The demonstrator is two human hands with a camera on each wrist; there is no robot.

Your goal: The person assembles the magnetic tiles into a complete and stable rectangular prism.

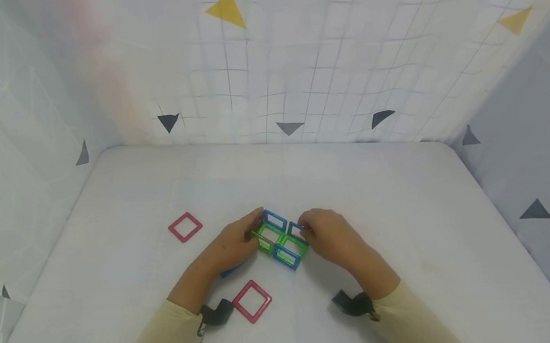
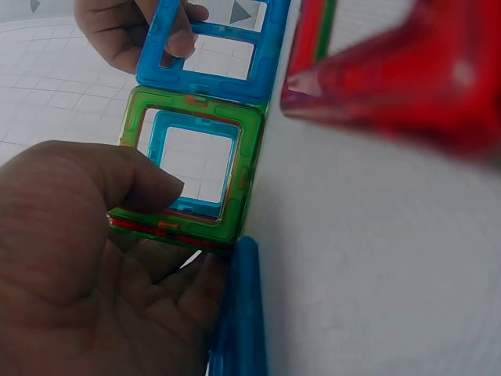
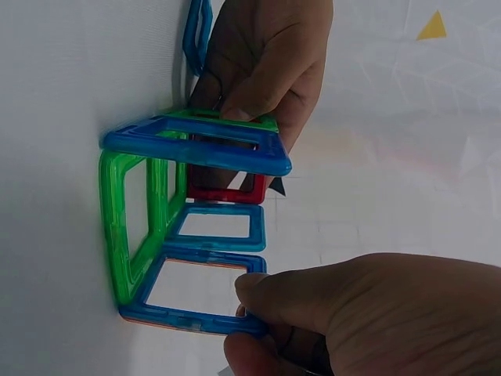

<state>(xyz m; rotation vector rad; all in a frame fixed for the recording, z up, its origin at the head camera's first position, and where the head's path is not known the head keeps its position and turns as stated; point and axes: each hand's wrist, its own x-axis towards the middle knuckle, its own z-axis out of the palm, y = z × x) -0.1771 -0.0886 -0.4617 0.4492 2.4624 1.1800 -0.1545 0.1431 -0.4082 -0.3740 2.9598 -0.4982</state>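
Green magnetic tiles (image 1: 283,235) lie flat on the white surface, with blue tiles standing along their edges as low walls. One is the near blue tile (image 3: 125,141). My left hand (image 1: 235,242) grips the left end, its thumb over an upright green tile (image 2: 250,157) and its fingers behind it. A red tile (image 3: 254,188) stands upright at that end. On the right, my right hand (image 1: 334,237) pinches an upright blue tile (image 3: 188,321) between thumb and finger, beside another blue tile (image 3: 257,227). The fingertips behind the tiles are partly hidden.
Two loose red tiles lie flat: one red tile (image 1: 177,235) at the far left, another red tile (image 1: 243,312) nearer, between the forearms. Another blue tile (image 1: 231,271) is partly hidden under my left hand. Patterned fabric walls (image 1: 287,43) bound the surface behind and at the sides.
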